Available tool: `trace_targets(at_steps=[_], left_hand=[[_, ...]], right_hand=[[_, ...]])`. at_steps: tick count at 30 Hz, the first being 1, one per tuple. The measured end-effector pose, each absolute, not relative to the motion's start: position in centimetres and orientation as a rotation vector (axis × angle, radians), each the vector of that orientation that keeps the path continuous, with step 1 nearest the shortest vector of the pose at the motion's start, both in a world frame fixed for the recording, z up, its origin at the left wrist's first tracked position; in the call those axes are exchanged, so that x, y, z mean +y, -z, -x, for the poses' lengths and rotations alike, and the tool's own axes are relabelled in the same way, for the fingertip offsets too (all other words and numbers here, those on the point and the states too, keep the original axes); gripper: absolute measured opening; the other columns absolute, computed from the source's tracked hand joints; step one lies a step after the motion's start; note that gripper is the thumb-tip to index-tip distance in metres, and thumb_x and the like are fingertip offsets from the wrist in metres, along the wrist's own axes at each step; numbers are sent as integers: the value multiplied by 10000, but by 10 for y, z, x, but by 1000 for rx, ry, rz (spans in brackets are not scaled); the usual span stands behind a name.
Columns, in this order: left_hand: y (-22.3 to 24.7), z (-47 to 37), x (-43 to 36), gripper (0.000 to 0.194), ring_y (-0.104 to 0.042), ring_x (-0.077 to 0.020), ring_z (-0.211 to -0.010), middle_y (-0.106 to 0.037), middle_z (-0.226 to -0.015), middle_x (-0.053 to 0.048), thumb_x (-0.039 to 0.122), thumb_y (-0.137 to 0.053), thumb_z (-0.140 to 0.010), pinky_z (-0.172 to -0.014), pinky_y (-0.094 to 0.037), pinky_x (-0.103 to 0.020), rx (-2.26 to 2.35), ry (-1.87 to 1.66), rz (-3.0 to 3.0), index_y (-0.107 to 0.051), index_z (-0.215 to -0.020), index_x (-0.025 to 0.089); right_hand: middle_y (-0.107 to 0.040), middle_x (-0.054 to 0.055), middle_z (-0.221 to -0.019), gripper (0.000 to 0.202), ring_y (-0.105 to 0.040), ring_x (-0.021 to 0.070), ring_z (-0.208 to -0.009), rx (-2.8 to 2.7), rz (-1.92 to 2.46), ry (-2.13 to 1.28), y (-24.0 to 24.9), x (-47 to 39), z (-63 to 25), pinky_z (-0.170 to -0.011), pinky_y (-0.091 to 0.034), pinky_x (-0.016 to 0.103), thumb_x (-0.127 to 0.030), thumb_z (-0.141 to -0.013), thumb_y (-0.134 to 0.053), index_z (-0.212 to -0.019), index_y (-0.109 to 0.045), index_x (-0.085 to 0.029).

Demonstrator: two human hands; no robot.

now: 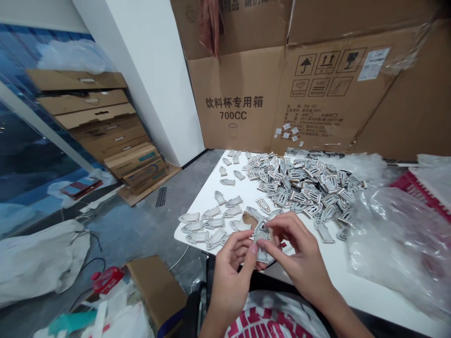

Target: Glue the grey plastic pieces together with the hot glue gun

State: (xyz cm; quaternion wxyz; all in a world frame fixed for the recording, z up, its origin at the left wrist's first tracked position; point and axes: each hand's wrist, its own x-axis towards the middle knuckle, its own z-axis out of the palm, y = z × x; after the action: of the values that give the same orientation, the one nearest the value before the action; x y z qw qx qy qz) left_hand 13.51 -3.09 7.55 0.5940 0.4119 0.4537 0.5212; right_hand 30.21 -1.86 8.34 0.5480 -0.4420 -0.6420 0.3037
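Over the near edge of the white table (338, 263), both hands hold one grey, flat piece (261, 241) with a pointed end and an opening near its tip. My left hand (237, 256) grips its left side, thumb on the front and fingers curled behind. On the other side my right hand (294, 246) pinches it between thumb and fingertips near the upper part. Similar grey pieces (213, 224) lie spread on the table to the left. Farther back is a large heap of such pieces (306, 183), some showing white faces with dark outlines.
Clear plastic bags (394, 239) cover the table's right side, beside a red plastic basket (416, 192). Large cardboard boxes (243, 75) stand behind the table. At lower left, an open carton (157, 291) holds mixed items. Flattened cartons (102, 117) are stacked by the window.
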Motion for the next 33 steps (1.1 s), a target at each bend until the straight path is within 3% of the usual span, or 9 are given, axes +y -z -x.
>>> trace_targets(at_steps=[5, 9, 14, 21, 28, 30, 33], left_hand=[[-74, -136, -33, 533, -745, -217, -823, -746, -957, -81, 600, -867, -855, -683, -680, -305, 1080, -1185, -1005, -714, -1154, 186], [-74, -134, -33, 479, -746, -209, -833, -765, -984, -89, 529, -863, -876, -737, -689, -318, 1120, -1141, -1083, -713, -1170, 182], [-68, -134, -30, 451, -727, -193, -775, -770, -952, -83, 509, -853, -869, -723, -690, -326, 1164, -1103, -1103, -712, -1141, 177], [-48, -159, -24, 371, -736, -204, -742, -748, -870, -56, 476, -826, -859, -650, -654, -296, 1175, -1126, -1084, -672, -1042, 193], [-40, -186, -29, 295, -758, -205, -807, -796, -1016, -90, 416, -704, -965, -792, -621, -328, 1198, -871, -1448, -722, -1168, 204], [-39, -187, -30, 248, -756, -212, -805, -791, -945, -80, 403, -687, -975, -800, -613, -332, 1196, -832, -1521, -741, -1112, 203], [-38, -186, -32, 192, -758, -214, -786, -772, -863, -62, 369, -673, -978, -795, -614, -326, 1160, -798, -1576, -752, -1044, 206]], right_hand=[[-628, -24, -932, 390, -612, 131, -717, -1104, 1079, -1290, -74, -18, -295, -605, -507, 246, -424, -878, -918, -1120, -648, -281], [-669, -33, -904, 457, -596, 113, -636, -969, 992, -1419, -69, -18, -290, -512, -487, 217, -452, -845, -939, -1108, -601, -292], [-668, -40, -884, 449, -562, 87, -577, -940, 1033, -1392, -64, -19, -288, -470, -461, 202, -490, -854, -924, -1070, -592, -279], [-651, -27, -880, 353, -603, 130, -707, -1084, 1102, -1455, -66, -24, -305, -577, -505, 228, -561, -960, -790, -1082, -647, -263], [-630, 2, -918, 329, -608, 187, -826, -1308, 1523, -1091, -57, -17, -419, -633, -484, 269, -522, -943, -710, -1099, -658, -237], [-630, -10, -888, 343, -608, 185, -779, -1409, 1750, -968, -47, -15, -454, -648, -492, 283, -511, -920, -665, -1134, -640, -243], [-601, -35, -718, 202, -572, 175, -643, -1471, 1886, -963, -29, -15, -481, -588, -433, 284, -363, -842, -677, -996, -692, -233]])
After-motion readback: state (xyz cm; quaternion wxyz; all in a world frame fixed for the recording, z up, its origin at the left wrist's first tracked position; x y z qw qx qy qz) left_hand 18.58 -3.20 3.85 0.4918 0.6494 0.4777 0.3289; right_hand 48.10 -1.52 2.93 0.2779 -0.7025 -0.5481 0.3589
